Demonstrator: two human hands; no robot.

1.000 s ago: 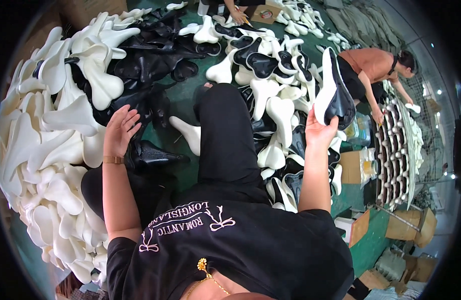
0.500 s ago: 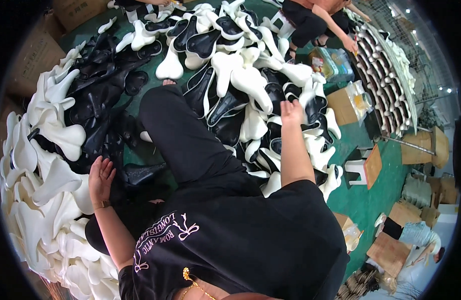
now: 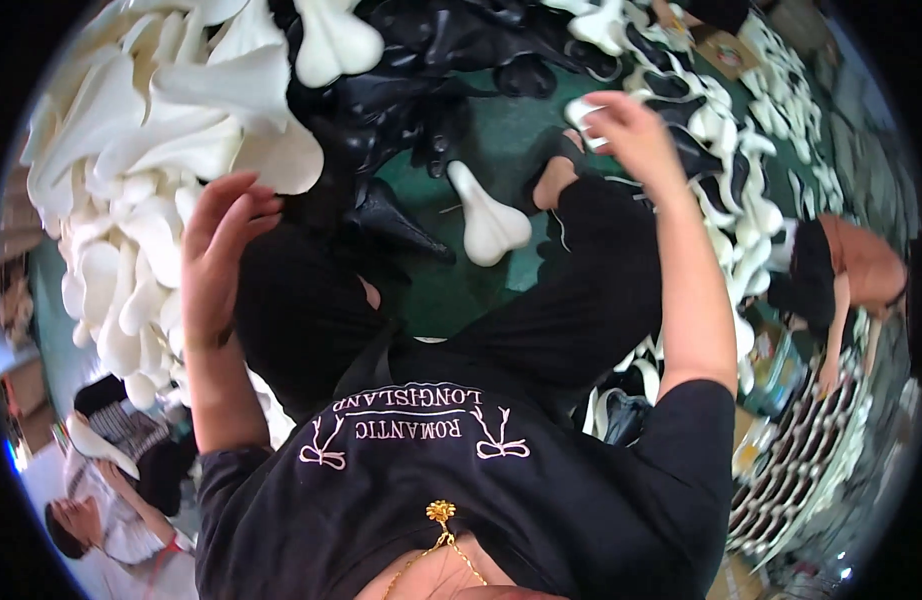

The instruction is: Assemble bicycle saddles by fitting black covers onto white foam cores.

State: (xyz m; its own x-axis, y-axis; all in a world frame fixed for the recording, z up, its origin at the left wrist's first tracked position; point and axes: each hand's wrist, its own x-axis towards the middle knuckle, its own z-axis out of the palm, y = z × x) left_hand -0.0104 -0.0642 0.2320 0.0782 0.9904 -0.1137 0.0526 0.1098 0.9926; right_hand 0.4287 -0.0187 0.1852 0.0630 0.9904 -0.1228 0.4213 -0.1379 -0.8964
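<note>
My left hand (image 3: 226,225) is raised in front of the white pile, fingers loosely bent and apart, holding nothing. Closest to it is the rounded end of a white bicycle saddle pad (image 3: 286,160). Beyond my foot, my right hand (image 3: 631,140) closes its thumb and fingers around the rounded end of another white saddle (image 3: 579,115); the hand hides most of it, and motion blurs the fingers slightly. Between my legs a single white saddle (image 3: 491,225) lies on the green floor. Left of that lies a black, pointed saddle cover (image 3: 401,220).
White saddle pads (image 3: 141,180) are heaped at the left. Black covers (image 3: 431,45) spread across the far side. More black-and-white saddles (image 3: 751,240) lie at the right, near a co-worker (image 3: 861,260) and a filled rack (image 3: 806,460). Another person (image 3: 121,510) sits at lower left.
The view has swung to the left. My right hand has gone from open above the right-hand pile to a saddle by my foot. My left hand has risen beside the white pads.
</note>
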